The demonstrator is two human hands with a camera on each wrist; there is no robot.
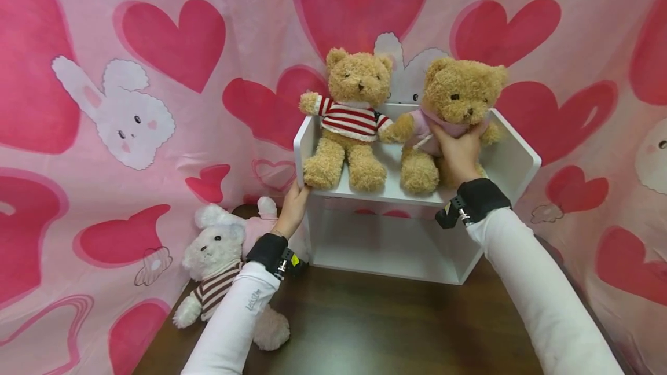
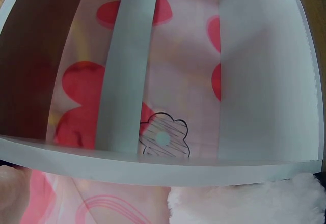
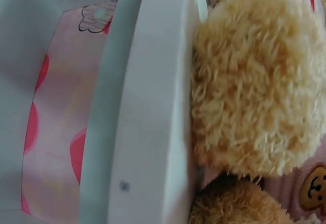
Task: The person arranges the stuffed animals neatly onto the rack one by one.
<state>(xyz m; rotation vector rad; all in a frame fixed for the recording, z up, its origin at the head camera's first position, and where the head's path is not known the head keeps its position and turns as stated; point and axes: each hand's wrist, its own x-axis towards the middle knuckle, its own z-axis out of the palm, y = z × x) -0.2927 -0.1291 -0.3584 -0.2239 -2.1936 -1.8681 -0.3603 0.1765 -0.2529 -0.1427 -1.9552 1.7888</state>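
Observation:
A teddy bear in a pink top (image 1: 464, 94) sits on the upper level of a white shelf unit (image 1: 516, 152), its head tilted. My right hand (image 1: 462, 152) grips it at the chest, under the chin. Close to the shelf's front edge (image 3: 147, 107), the right wrist view shows its curly foot (image 3: 260, 86). Beside it on the left sits a teddy bear in a red-and-white striped sweater (image 1: 354, 120), legs over the front edge. My left hand (image 1: 293, 208) holds the shelf's left side at the front; its fingers are partly hidden behind the panel.
Left of the shelf, a pale plush toy in a brown-striped top (image 1: 221, 288) leans on the dark wooden table (image 1: 365, 328), with a pink plush (image 1: 257, 230) behind it. The shelf's lower level (image 1: 385, 247) has an open front. A heart-patterned cloth (image 1: 177, 45) hangs behind.

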